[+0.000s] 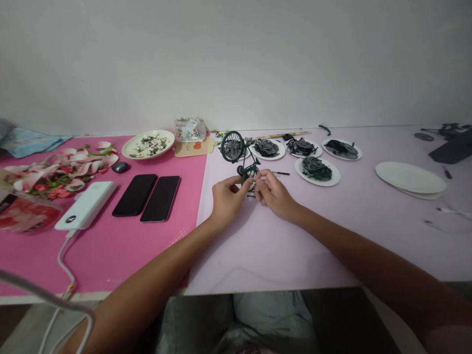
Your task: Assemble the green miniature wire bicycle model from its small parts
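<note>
A small dark green model bicycle [246,164] is held up over the lilac part of the table, tilted, with one spoked wheel at the top left and the other between my fingers. My left hand [229,197] is closed on the lower wheel's left side, thumb against it. My right hand [272,192] pinches at the same wheel from the right; any small part between those fingertips is hidden. Behind the bicycle lie white plates of parts, one with grey wheels [266,148] and one with green pieces [316,170]. A thin dark screwdriver [282,173] lies just beyond my right hand.
To the left on pink are two phones [160,199], a white power bank [86,205] with a cable, a mouse [120,167], petals [55,172] and a bowl [127,150]. Stacked white plates [410,178] and a dark box-like object [452,147] stand right. A wall runs behind.
</note>
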Tool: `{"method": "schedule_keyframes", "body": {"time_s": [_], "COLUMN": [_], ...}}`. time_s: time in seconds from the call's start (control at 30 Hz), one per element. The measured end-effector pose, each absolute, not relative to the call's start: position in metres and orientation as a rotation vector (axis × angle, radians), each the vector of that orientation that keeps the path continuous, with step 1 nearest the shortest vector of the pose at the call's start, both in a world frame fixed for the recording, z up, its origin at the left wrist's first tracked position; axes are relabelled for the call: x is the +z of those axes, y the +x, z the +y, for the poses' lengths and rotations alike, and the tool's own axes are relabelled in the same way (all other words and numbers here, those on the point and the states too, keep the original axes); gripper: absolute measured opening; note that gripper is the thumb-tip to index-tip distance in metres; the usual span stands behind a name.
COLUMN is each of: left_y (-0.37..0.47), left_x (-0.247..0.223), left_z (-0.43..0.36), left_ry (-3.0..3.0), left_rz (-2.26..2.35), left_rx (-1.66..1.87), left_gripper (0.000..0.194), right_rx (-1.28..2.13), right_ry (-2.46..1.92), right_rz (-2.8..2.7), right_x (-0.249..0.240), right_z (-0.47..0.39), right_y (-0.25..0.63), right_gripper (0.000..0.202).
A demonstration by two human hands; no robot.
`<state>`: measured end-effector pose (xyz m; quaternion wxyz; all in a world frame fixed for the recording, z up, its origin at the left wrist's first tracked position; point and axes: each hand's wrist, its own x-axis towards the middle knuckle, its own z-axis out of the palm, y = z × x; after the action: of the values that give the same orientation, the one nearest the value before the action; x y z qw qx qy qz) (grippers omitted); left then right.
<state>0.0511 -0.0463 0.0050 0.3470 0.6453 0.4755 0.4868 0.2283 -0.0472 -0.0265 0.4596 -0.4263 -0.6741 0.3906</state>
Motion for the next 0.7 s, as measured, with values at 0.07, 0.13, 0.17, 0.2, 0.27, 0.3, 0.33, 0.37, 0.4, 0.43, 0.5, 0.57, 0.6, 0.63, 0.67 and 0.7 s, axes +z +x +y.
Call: {"method": "schedule_keyframes", "body": {"time_s": [0.07, 0.13, 0.17, 0.2, 0.27, 0.3, 0.33, 0.37, 0.4, 0.43, 0.5, 0.57, 0.6, 0.63, 0.67, 0.7], "left_y": [0.0509, 0.0507, 0.0506, 0.0506, 0.0504, 0.0504, 0.0504, 0.0504, 0.0503, 0.0503, 0.0503, 0.0501, 0.05, 0.0499, 0.0498, 0.0497], "left_x": [0.0054, 0.0054, 0.0052, 0.005, 0.0045, 0.0044, 0.0042, 0.0042, 0.0042, 0.0042, 0.0045, 0.0049, 0.005, 0.0052, 0.0053, 0.0054], "left_z": [-0.0463, -0.0463, -0.0463, -0.0463, -0.0462, -0.0462, -0.0462, -0.0462, -0.0461, -0.0461, -0.0458, -0.0455, -0.0453, -0.0452, -0.0451, -0.045], "left_ry": [1.676, 1.685, 1.693, 1.702, 1.721, 1.728, 1.733, 1.735, 1.735, 1.734, 1.73, 1.729, 1.728, 1.726, 1.724, 1.722], "left_rz": [1.235, 1.236, 1.235, 1.235, 1.236, 1.237, 1.238, 1.238, 1.24, 1.242, 1.252, 1.267, 1.273, 1.277, 1.278, 1.277], "left_rx": [1.27, 1.289, 1.3, 1.311, 1.326, 1.33, 1.33, 1.328, 1.327, 1.327, 1.329, 1.33, 1.327, 1.324, 1.321, 1.317], "left_gripper": [0.053, 0.054, 0.054, 0.054, 0.052, 0.052, 0.051, 0.051, 0.051, 0.051, 0.051, 0.051, 0.051, 0.051, 0.05, 0.05], "right_rx": [0.949, 0.919, 0.902, 0.884, 0.855, 0.845, 0.838, 0.831, 0.825, 0.821, 0.816, 0.817, 0.817, 0.816, 0.814, 0.813], "right_ry": [-1.063, -1.079, -1.084, -1.089, -1.104, -1.109, -1.114, -1.116, -1.116, -1.111, -1.101, -1.098, -1.098, -1.099, -1.1, -1.101], "right_rz": [-1.666, -1.672, -1.676, -1.684, -1.703, -1.712, -1.719, -1.721, -1.717, -1.711, -1.692, -1.678, -1.675, -1.674, -1.673, -1.673], "right_x": [-0.0275, -0.0275, -0.0268, -0.0257, -0.0229, -0.0215, -0.0203, -0.0195, -0.0191, -0.019, -0.0197, -0.0205, -0.0208, -0.0208, -0.0207, -0.0205], "right_z": [-0.047, -0.0475, -0.048, -0.0486, -0.0499, -0.0504, -0.0507, -0.0508, -0.0507, -0.0505, -0.0497, -0.0491, -0.049, -0.049, -0.0491, -0.0493], "right_y": [0.229, 0.2297, 0.23, 0.2302, 0.2304, 0.2304, 0.2304, 0.2303, 0.2302, 0.2301, 0.2297, 0.2294, 0.2294, 0.2293, 0.2293, 0.2293], "right_gripper": [0.043, 0.041, 0.041, 0.04, 0.04, 0.039, 0.039, 0.039, 0.04, 0.04, 0.041, 0.043, 0.043, 0.043, 0.043, 0.043]}}
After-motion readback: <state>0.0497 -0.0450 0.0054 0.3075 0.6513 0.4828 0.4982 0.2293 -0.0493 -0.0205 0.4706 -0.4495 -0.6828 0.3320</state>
